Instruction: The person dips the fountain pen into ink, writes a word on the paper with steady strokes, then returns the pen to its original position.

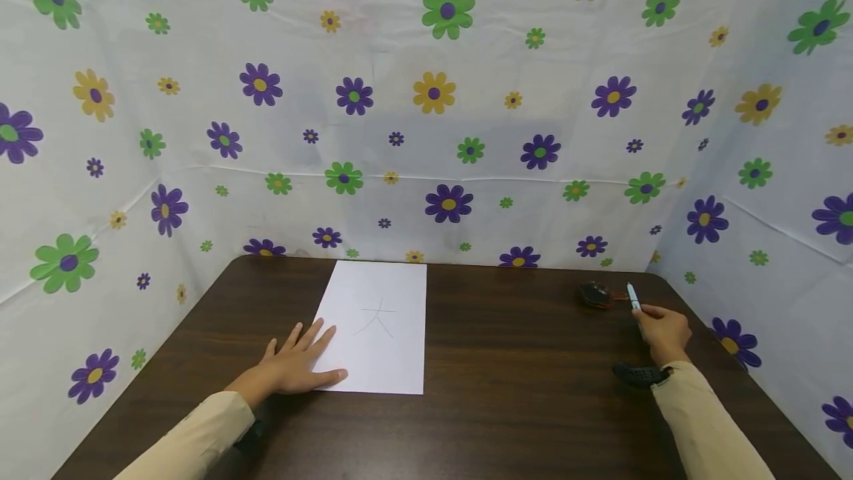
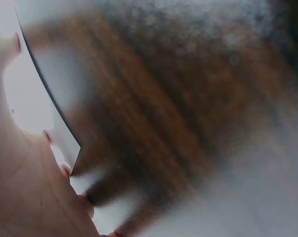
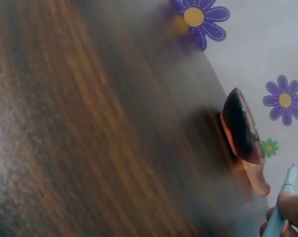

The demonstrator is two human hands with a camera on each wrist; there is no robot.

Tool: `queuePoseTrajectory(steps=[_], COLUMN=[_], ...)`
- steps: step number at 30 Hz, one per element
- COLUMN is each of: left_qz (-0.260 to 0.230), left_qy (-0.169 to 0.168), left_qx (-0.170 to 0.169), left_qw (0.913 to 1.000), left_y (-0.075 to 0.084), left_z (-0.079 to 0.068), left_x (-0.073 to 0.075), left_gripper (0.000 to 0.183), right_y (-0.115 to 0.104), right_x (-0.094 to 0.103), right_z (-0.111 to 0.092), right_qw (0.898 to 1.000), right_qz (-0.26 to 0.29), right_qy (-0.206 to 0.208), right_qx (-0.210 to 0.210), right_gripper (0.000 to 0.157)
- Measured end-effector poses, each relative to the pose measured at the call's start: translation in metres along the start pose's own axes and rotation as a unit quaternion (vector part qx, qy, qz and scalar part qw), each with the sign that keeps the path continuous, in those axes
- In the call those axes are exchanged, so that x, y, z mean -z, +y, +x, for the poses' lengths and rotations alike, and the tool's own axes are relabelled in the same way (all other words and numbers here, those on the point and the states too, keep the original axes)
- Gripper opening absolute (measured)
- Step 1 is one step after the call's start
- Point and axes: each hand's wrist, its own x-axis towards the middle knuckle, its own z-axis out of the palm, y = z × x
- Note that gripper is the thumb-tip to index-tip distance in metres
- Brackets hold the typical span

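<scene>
Two hands are showing in the head view, both over a dark wooden tabletop (image 1: 520,361) closed in by white cloth printed with flowers (image 1: 433,95). The left hand (image 1: 296,365) is lying flat, its fingers (image 1: 320,335) spread and straight, pressing on the near left corner of a white sheet of paper (image 1: 383,332). That sheet is lying toward the far middle of the tabletop and is carrying a faint pencilled mark. Well apart from it, near the far right corner, the right hand (image 1: 663,332) is curling around a pen (image 1: 633,297), whose white tip is pointing away from the person. Just beside the tip, a small dark object with an orange edge (image 1: 593,295) is sitting on the wood. Both arms are wearing beige sleeves, and a dark strap (image 1: 640,374) is circling the right wrist.

From the left wrist, most of the picture is blurring out. The palm (image 2: 25,197) is filling the lower left, and the paper's corner (image 2: 64,143) is poking out beside the fingertips (image 2: 64,170) against the brown wood grain (image 2: 153,128).

From the right wrist, the fingers (image 3: 292,210) are pinching the pale blue pen barrel (image 3: 282,207) at the bottom right corner. The dark object (image 3: 242,133) is lying just beyond it on the wood (image 3: 89,123), near the flowered cloth (image 3: 267,59).
</scene>
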Motion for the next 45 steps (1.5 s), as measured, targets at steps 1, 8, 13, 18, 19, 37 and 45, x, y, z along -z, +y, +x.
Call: queuePoseTrajectory(steps=[1,8,13,18,19,37,45], left_qz=[0.001,0.005,0.001,-0.001,-0.001,-0.010,-0.011], left_qy=[0.001,0.000,-0.001,-0.003,-0.003,-0.002,0.011], left_qx=[0.000,-0.001,0.001,0.001,0.001,-0.004,-0.003], left_qw=[1.0000,1.0000,1.0000,1.0000,1.0000,0.9999,0.9999], left_y=[0.000,-0.001,0.000,0.001,0.001,-0.005,-0.016], left_z=[0.000,0.001,0.001,0.000,0.001,0.005,0.011], left_x=[0.000,-0.001,0.001,0.000,-0.001,-0.004,-0.013], left_gripper=[0.093,0.093,0.093,0.092,0.092,0.096,0.101], right_y=[0.001,0.002,0.001,0.004,0.004,0.007,0.005], right_x=[-0.001,-0.007,-0.009,-0.011,-0.011,-0.016,-0.017], right_z=[0.000,0.004,0.006,0.008,0.009,0.012,0.013], right_qw=[1.000,0.999,0.998,0.998,0.998,0.998,0.998], right_qz=[0.000,-0.030,-0.056,-0.060,-0.062,-0.066,-0.062], right_qy=[0.000,0.007,0.005,0.002,0.002,0.003,-0.004], right_qx=[0.001,0.020,0.028,0.022,0.024,0.023,0.030], right_gripper=[0.040,0.037,0.036,0.037,0.037,0.037,0.039])
